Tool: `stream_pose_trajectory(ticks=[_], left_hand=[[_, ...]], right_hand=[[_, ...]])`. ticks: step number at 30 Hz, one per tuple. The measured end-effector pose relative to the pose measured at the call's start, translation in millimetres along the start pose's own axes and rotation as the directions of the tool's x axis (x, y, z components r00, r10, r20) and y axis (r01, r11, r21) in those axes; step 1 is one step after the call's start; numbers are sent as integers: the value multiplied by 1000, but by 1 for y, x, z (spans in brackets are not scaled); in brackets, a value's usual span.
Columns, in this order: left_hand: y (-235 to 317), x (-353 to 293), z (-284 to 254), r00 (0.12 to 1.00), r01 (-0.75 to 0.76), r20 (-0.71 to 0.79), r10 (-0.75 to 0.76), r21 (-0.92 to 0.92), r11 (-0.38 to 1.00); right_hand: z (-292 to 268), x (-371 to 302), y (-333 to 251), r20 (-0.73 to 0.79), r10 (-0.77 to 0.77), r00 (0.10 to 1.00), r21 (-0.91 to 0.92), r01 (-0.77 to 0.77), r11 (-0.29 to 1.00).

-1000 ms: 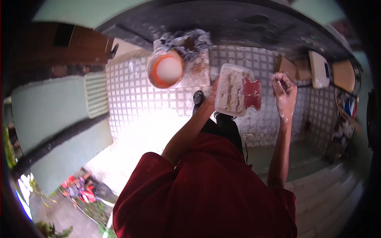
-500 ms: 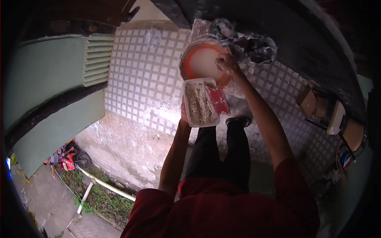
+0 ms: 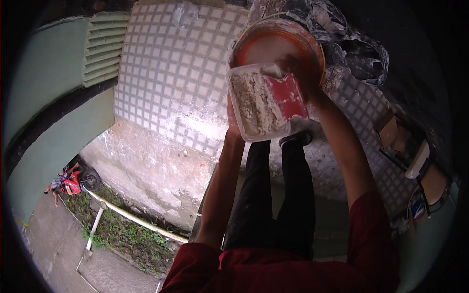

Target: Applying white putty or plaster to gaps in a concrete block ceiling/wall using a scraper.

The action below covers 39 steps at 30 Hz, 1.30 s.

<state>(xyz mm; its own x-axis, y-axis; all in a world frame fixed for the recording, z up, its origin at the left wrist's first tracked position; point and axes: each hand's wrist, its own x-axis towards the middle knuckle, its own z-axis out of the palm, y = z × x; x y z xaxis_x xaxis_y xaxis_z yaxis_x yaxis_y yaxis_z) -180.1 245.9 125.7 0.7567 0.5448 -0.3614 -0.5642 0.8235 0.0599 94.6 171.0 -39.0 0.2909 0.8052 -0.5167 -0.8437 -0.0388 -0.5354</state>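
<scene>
The tiled floor [image 3: 166, 83] bears a pale grid pattern, with a crumpled piece of clear plastic [image 3: 185, 15] lying on it near the upper edge of the view. At left, a light-green wall [image 3: 53, 58] carries a black band [image 3: 63, 107] and adjoins a ribbed panel [image 3: 103, 46]; beyond it are a person [image 3: 57, 181] beside a red object [image 3: 72, 183], a dark wheel [image 3: 90, 180], and a white pipe [image 3: 141, 220] along weeds [image 3: 132, 241]. At right, an open cardboard box [image 3: 387, 133] stands near a cream panel [image 3: 418, 160] and a tan panel [image 3: 434, 184].
</scene>
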Motion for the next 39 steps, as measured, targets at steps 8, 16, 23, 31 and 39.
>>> stream_pose_trajectory(ticks=[8, 16, 23, 31, 39], left_hand=[[-32, 31, 37, 998, -60, -5, 60, 29, 998], [-49, 58, 65, 968, -199, -91, 233, 280, 939], [-32, 71, 45, 967, -236, -41, 252, 227, 945], [-4, 48, 22, 967, -224, -65, 247, 249, 942], [18, 32, 16, 924, -298, -106, 367, 400, 867]], right_hand=[[194, -39, -176, 56, 148, 987, -917, -7, 398], [269, -126, -180, 406, 87, 910, -900, 414, -133], [256, -146, -188, 626, 186, 757, -736, 653, -181], [161, -76, -150, -6, 50, 999, -828, -33, 560], [57, -16, 8, 702, -495, 512, -591, 807, -2]])
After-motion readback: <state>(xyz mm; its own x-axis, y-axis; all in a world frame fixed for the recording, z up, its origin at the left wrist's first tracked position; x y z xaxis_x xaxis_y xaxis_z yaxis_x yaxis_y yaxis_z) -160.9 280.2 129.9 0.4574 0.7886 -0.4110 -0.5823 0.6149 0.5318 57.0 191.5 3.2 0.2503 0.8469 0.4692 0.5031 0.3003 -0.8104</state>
